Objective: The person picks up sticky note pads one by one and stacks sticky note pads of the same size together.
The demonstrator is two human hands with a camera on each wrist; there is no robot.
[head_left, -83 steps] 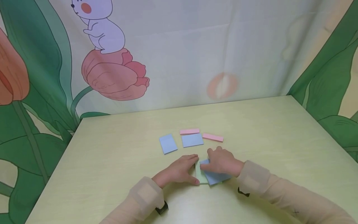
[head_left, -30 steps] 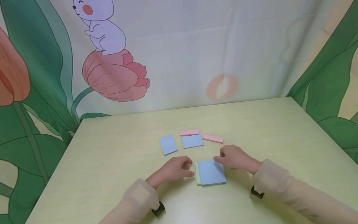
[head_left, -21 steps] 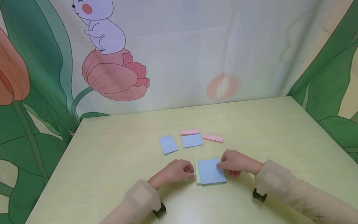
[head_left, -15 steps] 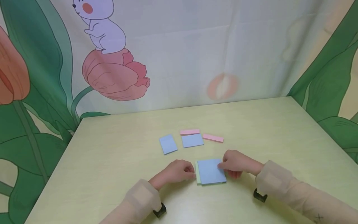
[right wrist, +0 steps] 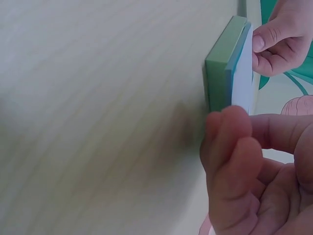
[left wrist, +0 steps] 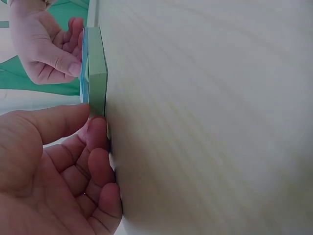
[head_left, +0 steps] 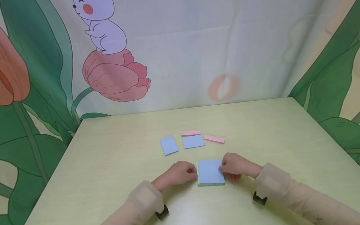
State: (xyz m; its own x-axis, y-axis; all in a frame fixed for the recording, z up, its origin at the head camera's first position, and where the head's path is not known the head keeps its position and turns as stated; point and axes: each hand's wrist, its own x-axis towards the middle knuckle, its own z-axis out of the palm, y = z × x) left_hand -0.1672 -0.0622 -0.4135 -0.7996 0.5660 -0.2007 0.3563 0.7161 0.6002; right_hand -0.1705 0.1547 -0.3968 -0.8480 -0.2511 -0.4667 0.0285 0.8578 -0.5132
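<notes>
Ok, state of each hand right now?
Left hand: closed, pinching the left edge of the pad stack.
Right hand: closed, pinching the right edge of the same pad stack.

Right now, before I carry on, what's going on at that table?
A person has a small stack between both hands: a blue pad on a green pad, nearly flush, with slivers of green showing at the left and near edges. The left grip, fingers curled, touches the left edge; the right grip holds the right edge, thumb over the top. Beyond it on the table lie two smaller blue pads and two pink strips.
</notes>
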